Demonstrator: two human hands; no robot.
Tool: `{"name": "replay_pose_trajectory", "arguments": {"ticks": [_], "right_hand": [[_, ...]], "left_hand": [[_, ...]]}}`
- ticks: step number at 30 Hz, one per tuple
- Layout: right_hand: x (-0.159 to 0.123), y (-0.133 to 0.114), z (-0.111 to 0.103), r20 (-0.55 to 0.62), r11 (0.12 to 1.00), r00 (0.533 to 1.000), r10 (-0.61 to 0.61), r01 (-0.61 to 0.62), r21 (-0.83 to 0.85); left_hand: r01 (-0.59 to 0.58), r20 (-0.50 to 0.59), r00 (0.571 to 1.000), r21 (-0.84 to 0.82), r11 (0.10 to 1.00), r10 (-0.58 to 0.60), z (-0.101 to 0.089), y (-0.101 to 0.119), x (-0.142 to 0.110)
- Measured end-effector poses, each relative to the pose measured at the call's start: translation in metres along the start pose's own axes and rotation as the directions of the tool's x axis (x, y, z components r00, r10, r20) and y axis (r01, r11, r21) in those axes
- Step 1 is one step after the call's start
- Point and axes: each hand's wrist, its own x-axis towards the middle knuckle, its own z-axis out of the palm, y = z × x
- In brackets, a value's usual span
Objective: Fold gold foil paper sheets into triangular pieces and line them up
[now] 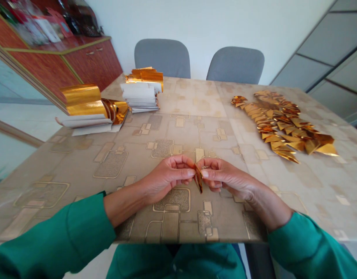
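A red-brown wooden cabinet [91,62] stood at the far left of the room, and two grey chairs [162,58] stood beyond a table with a patterned beige cover [178,131].

Near the table's near edge, the person's left hand [167,176] and right hand [227,179] were raised over the cover, facing each other, with their fingers pressed together rather than spread. Between them was a small folded piece of gold paper [198,179], tilted, with its lower tip pointing down toward the cover. The left hand pinched it from the left, and the right hand's fingertips [206,173] gripped it from the right, though the exact hold was partly hidden. Green sleeves [56,240] covered both arms up to the wrists.

To the far right lay a long, overlapping heap of folded gold triangles [280,124], well apart from the hands. To the far left were two stacks of paper, gold on one side and white on the other: a nearer stack [82,100] and a farther stack [142,91]. Many pieces appeared to be folded already, while both stacks looked unfolded.
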Motion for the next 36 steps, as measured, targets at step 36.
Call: {"name": "replay_pose_trajectory", "arguments": {"ticks": [36], "right_hand": [[0.0, -0.001, 0.003, 0.126, 0.978, 0.992, -0.012, -0.014, 0.206]], "left_hand": [[0.099, 0.161, 0.983, -0.058, 0.993, -0.088, -0.007, -0.003, 0.003]]}}
